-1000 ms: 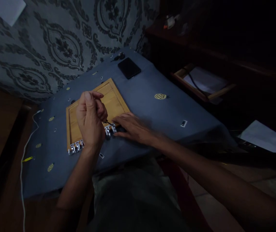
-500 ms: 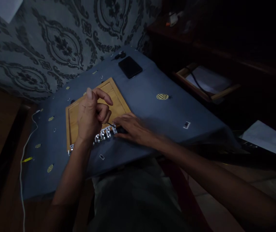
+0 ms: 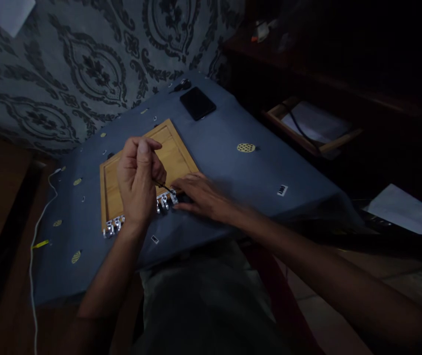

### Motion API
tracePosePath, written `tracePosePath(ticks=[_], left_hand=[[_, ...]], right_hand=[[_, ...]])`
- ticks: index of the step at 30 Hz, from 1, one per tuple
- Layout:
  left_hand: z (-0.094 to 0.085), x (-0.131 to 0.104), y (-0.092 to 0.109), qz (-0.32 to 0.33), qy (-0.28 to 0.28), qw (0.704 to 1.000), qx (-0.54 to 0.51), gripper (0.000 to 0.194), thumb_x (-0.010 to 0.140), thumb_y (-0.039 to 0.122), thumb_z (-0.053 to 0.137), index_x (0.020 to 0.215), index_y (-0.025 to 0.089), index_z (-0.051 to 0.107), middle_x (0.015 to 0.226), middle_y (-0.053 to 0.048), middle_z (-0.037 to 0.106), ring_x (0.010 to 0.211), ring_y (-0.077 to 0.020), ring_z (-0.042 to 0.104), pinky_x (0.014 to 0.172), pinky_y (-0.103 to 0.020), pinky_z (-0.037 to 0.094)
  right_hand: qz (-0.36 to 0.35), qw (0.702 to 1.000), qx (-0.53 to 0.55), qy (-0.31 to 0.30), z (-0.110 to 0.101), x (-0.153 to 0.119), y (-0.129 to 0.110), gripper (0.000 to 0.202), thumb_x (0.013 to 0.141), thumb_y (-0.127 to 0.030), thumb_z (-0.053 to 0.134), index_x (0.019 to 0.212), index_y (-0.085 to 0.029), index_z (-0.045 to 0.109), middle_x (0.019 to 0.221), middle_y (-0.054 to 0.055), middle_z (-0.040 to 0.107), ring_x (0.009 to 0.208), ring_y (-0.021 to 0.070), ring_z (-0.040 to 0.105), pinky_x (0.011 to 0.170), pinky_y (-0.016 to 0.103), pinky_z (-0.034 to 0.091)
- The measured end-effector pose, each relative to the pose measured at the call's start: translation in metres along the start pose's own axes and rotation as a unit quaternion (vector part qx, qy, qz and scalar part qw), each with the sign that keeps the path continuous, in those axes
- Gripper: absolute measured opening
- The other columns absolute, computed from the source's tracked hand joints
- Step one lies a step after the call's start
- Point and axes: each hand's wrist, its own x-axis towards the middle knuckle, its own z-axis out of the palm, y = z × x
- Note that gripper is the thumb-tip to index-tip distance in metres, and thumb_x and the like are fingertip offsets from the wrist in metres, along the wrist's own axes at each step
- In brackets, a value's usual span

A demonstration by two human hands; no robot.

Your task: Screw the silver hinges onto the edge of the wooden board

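Note:
My left hand (image 3: 136,180) is closed, with the thumb on top, around a thin dark rod-shaped tool (image 3: 165,187). Its handle end is hidden in the fist. The tool's tip meets the rightmost of several shiny metal hooks (image 3: 165,201) along the near edge of a framed wooden panel (image 3: 177,148). My left wrist covers the middle of that row. At the panel's near right corner, my right hand (image 3: 199,195) grips the edge beside the last hook, fingers on top and thumb lower down.
The panel lies on a blue patterned tablecloth (image 3: 225,143). Farther back are a black tablet-like device (image 3: 198,102) and a small dark object (image 3: 184,84). A white cable (image 3: 33,276) hangs at the left edge. To the right, an open drawer (image 3: 314,123) holds papers.
My left hand has rotated about the tool, its thumb turning inward and its fingers curling tighter. More hooks at the left end now show. My right hand stays on the corner.

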Motion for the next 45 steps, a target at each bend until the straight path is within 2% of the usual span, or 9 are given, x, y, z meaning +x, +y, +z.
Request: tracePosePath(ticks=[2, 5, 9, 16, 22, 28, 32, 36, 45], left_hand=[[0.001, 0.001, -0.001, -0.004, 0.016, 1.000, -0.020, 0.034, 0.098, 0.048, 0.079, 0.083, 0.020, 0.065, 0.055, 0.009, 0.033, 0.043, -0.0061, 0.026, 0.041, -0.019, 0.026], [0.001, 0.004, -0.001, 0.006, 0.023, 0.999, -0.035, 0.041, 0.094, 0.054, 0.081, 0.079, 0.020, 0.065, 0.052, 0.011, 0.026, 0.041, -0.0054, 0.017, 0.038, -0.021, 0.017], [-0.001, 0.009, -0.001, -0.004, 0.000, 1.000, -0.027, 0.044, 0.093, 0.059, 0.080, 0.077, 0.021, 0.065, 0.048, 0.013, 0.020, 0.039, -0.0055, 0.011, 0.037, -0.022, 0.016], [-0.010, 0.014, 0.000, -0.038, -0.082, 0.996, -0.017, 0.052, 0.091, 0.068, 0.078, 0.073, 0.021, 0.066, 0.044, 0.013, 0.017, 0.034, -0.0052, 0.013, 0.036, -0.021, 0.018], [-0.010, 0.010, 0.001, -0.052, -0.130, 0.990, -0.023, 0.054, 0.086, 0.069, 0.083, 0.071, 0.020, 0.068, 0.044, 0.011, 0.021, 0.034, -0.0051, 0.020, 0.037, -0.019, 0.024], [-0.009, 0.005, 0.007, 0.007, -0.043, 0.998, -0.037, 0.048, 0.092, 0.060, 0.082, 0.071, 0.020, 0.066, 0.047, 0.011, 0.020, 0.036, -0.0045, 0.017, 0.037, -0.019, 0.023], [-0.012, 0.004, 0.022, 0.020, 0.015, 0.999, -0.026, 0.045, 0.105, 0.051, 0.068, 0.072, 0.022, 0.063, 0.047, 0.010, 0.018, 0.038, -0.0058, 0.012, 0.038, -0.021, 0.019], [-0.013, 0.002, 0.026, 0.007, 0.022, 1.000, -0.015, 0.045, 0.106, 0.051, 0.066, 0.073, 0.022, 0.063, 0.049, 0.010, 0.018, 0.038, -0.0060, 0.014, 0.038, -0.022, 0.019], [-0.018, 0.005, 0.012, 0.010, 0.040, 0.999, -0.028, 0.042, 0.105, 0.052, 0.068, 0.075, 0.022, 0.063, 0.050, 0.010, 0.019, 0.038, -0.0067, 0.016, 0.037, -0.022, 0.021]], right_hand=[[-0.001, 1.000, 0.001, 0.000, 0.000, 0.000, -0.001, 0.036, 0.098, -0.036, 0.082, 0.125, -0.021, 0.063, 0.118, 0.012, 0.076, 0.116, 0.0308, 0.068, 0.107, 0.046, 0.047], [0.002, 1.000, -0.002, -0.007, -0.002, 0.000, -0.002, 0.034, 0.099, -0.035, 0.080, 0.124, -0.020, 0.063, 0.117, 0.012, 0.075, 0.114, 0.0299, 0.067, 0.105, 0.044, 0.047], [-0.001, 1.000, -0.002, -0.004, -0.003, 0.000, -0.004, 0.032, 0.099, -0.035, 0.080, 0.122, -0.023, 0.062, 0.114, 0.010, 0.075, 0.113, 0.0298, 0.066, 0.103, 0.043, 0.046], [0.004, 1.000, 0.009, -0.008, -0.006, -0.001, -0.006, 0.034, 0.097, -0.030, 0.082, 0.123, -0.019, 0.064, 0.118, 0.012, 0.075, 0.113, 0.0303, 0.067, 0.104, 0.044, 0.047], [-0.004, 1.000, 0.010, -0.001, -0.002, -0.002, -0.002, 0.035, 0.099, -0.034, 0.079, 0.128, -0.023, 0.063, 0.117, 0.010, 0.076, 0.113, 0.0294, 0.068, 0.105, 0.046, 0.048], [-0.001, 1.000, 0.004, 0.004, -0.002, -0.004, -0.003, 0.038, 0.099, -0.034, 0.081, 0.131, -0.022, 0.063, 0.118, 0.011, 0.076, 0.115, 0.0300, 0.069, 0.105, 0.047, 0.050], [-0.004, 1.000, 0.014, 0.006, -0.004, -0.004, -0.004, 0.039, 0.099, -0.033, 0.080, 0.132, -0.023, 0.063, 0.122, 0.012, 0.076, 0.119, 0.0313, 0.068, 0.108, 0.050, 0.051], [-0.006, 1.000, 0.019, 0.008, -0.004, -0.005, -0.003, 0.038, 0.099, -0.034, 0.080, 0.131, -0.024, 0.062, 0.121, 0.011, 0.076, 0.118, 0.0306, 0.069, 0.107, 0.049, 0.052], [-0.008, 1.000, 0.004, 0.003, -0.009, -0.006, -0.007, 0.036, 0.100, -0.031, 0.079, 0.130, -0.019, 0.063, 0.122, 0.013, 0.075, 0.119, 0.0303, 0.068, 0.109, 0.046, 0.049]])
